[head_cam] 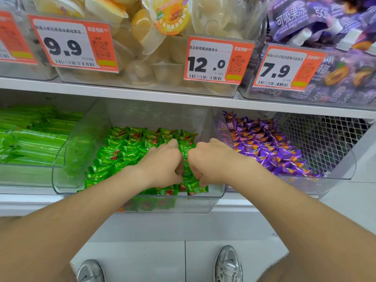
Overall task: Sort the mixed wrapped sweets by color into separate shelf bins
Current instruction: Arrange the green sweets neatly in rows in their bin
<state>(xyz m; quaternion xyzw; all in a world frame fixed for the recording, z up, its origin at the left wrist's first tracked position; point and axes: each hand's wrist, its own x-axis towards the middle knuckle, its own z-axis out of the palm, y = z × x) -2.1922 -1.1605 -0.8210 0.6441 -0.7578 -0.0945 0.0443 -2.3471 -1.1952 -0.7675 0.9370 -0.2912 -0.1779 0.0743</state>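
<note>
- Green sweets (130, 147): shiny, crinkled foil-like wrappers that catch the light.
- Purple sweets (264, 143): the same glossy, metallic-looking wrap.
- Middle bin (67, 159): clear, smooth hard plastic with glossy edges.
- Shelf (122, 92): smooth, matt pale surface.
- Price tags (73, 43): printed matt paper or card.
- Jelly cups (142, 33): translucent plastic.
- Shoes (228, 265): silvery, glossy uppers.
- Backing mesh (317, 137): open white lattice, material unclear.

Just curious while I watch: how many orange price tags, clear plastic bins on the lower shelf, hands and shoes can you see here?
Orange price tags: 4 (far-left one cut off, 9.9, 12.0, 7.9)
Clear plastic bins, lower shelf: 3 (left, middle, right)
Hands: 2 (left hand, right hand)
Silver shoes: 2 (left, right)
Total: 11
</note>
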